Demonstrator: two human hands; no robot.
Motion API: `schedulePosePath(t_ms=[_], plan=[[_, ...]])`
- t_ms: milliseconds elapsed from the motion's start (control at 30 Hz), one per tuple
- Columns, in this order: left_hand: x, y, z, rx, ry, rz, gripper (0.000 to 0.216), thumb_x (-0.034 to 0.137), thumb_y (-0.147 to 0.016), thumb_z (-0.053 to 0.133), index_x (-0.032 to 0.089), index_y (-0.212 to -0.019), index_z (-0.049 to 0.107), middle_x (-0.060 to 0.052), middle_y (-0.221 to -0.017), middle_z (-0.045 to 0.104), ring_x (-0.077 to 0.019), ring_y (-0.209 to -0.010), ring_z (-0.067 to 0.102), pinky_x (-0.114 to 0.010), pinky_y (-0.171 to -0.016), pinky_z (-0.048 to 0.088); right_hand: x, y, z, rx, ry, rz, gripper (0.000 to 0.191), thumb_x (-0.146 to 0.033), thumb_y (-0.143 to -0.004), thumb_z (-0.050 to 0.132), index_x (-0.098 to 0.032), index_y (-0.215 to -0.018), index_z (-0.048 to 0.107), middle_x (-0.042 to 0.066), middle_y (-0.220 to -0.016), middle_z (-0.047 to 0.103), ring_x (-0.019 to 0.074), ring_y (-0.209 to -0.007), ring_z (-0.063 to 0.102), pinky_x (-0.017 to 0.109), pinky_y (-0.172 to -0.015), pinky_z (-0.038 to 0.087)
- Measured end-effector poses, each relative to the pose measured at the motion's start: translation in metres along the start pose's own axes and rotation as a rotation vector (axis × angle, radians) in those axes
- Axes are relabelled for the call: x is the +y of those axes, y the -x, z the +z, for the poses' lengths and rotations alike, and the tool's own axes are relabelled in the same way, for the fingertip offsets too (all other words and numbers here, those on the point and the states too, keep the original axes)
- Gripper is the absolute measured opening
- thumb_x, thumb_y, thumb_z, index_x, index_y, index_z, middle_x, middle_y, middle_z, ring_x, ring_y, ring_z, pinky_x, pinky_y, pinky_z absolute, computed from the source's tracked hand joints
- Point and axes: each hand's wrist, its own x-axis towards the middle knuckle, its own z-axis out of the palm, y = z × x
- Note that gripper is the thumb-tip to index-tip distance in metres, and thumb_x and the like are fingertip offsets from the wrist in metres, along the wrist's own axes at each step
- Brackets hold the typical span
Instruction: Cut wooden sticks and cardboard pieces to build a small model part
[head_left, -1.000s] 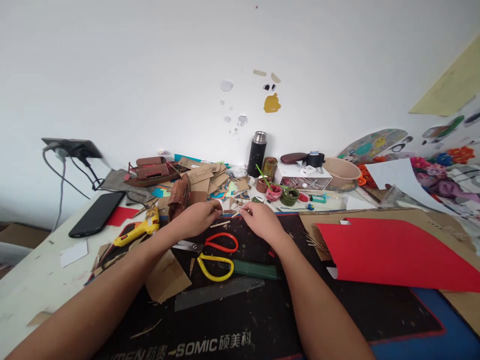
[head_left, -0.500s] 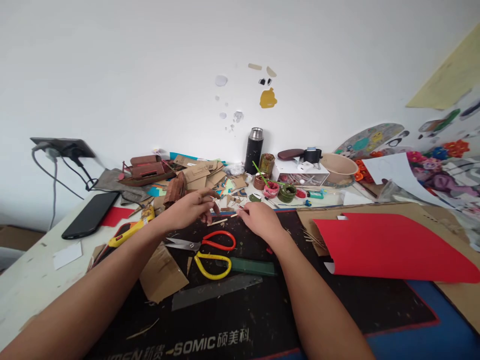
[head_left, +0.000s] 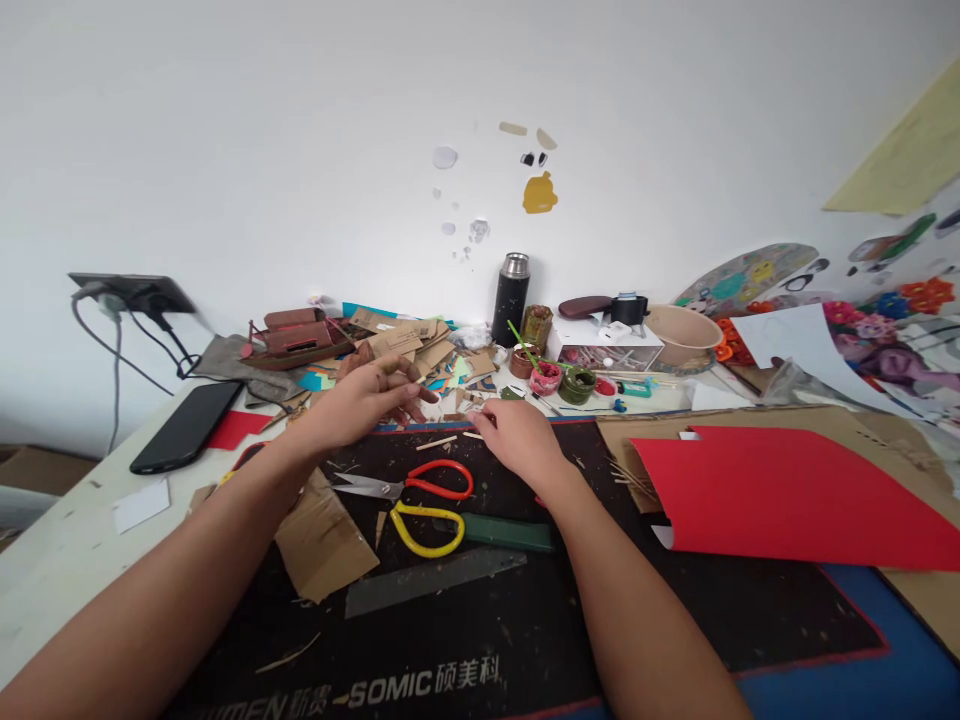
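My left hand (head_left: 373,400) hovers over the back edge of the black mat (head_left: 420,640), fingers apart and bent, with nothing visible in them. Behind it, a ridged brown piece (head_left: 356,356) is mostly hidden. My right hand (head_left: 517,437) is closed near the mat's back edge, thumb against fingers; what the fingertips pinch, if anything, is too small to make out. A short wooden stick (head_left: 436,443) lies between the hands, and the end of another stick (head_left: 472,435) shows beside my right thumb. Nearer me lie scissors (head_left: 397,488) with one red and one yellow handle.
A green-handled tool (head_left: 506,532), a cardboard piece (head_left: 322,540) and a clear strip (head_left: 435,582) lie on the mat. Red paper (head_left: 780,495) covers the right side. Behind stand paint jars (head_left: 577,385), a black flask (head_left: 511,300) and a brown model boat (head_left: 300,340). A phone (head_left: 187,425) lies left.
My left hand has moved left and slightly up, away from the stick, and now covers most of the ridged brown piece. My right hand has shifted only slightly.
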Motion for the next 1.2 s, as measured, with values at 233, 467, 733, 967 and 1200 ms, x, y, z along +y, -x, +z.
schedulePosePath(t_ms=[233,467,733,967,1200], plan=[[0.016,0.014,-0.031,0.146,0.074,-0.030,0.055,0.056,-0.080,0.080,0.024,-0.111,0.049,-0.009,-0.098,0.083,-0.0262,-0.080,0.080,-0.038,-0.073,0.064,-0.009,0.004,0.007,0.017,-0.003,-0.108,0.037,-0.045,-0.111,0.049,-0.022,-0.104,0.076,0.010,-0.098,0.081,0.0265,-0.092,0.074,0.031,-0.074,0.044],[-0.007,0.040,-0.044,0.204,-0.023,-0.095,0.051,0.066,-0.084,0.074,0.022,-0.103,0.056,-0.007,-0.103,0.082,-0.0266,-0.100,0.075,-0.041,-0.092,0.059,-0.012,0.004,0.009,0.012,0.018,-0.143,0.037,-0.045,-0.111,0.049,-0.021,-0.104,0.077,0.010,-0.097,0.082,0.0273,-0.091,0.075,0.032,-0.073,0.044],[-0.033,0.054,-0.053,0.458,-0.450,-0.077,0.046,0.065,-0.081,0.068,0.020,-0.085,0.073,-0.003,-0.086,0.075,-0.0229,-0.081,0.063,-0.032,-0.077,0.048,-0.015,0.005,0.010,-0.035,0.039,-0.156,0.035,-0.043,-0.111,0.049,-0.020,-0.108,0.076,0.012,-0.100,0.081,0.0275,-0.093,0.075,0.032,-0.075,0.044],[-0.052,0.048,-0.051,0.346,-0.623,-0.132,0.042,0.062,-0.081,0.061,0.025,-0.089,0.080,-0.005,-0.090,0.082,-0.0279,-0.081,0.073,-0.032,-0.072,0.050,-0.016,0.005,0.012,-0.045,0.064,-0.165,0.036,-0.043,-0.111,0.049,-0.019,-0.110,0.076,0.012,-0.101,0.081,0.0286,-0.094,0.075,0.033,-0.076,0.045],[-0.056,0.047,-0.048,0.394,-0.686,-0.149,0.044,0.061,-0.083,0.058,0.025,-0.094,0.082,-0.006,-0.096,0.084,-0.0303,-0.086,0.075,-0.034,-0.076,0.051,-0.016,0.005,0.014,-0.074,0.054,-0.170,0.035,-0.043,-0.111,0.051,-0.019,-0.117,0.076,0.013,-0.105,0.082,0.0293,-0.097,0.075,0.034,-0.080,0.048]])
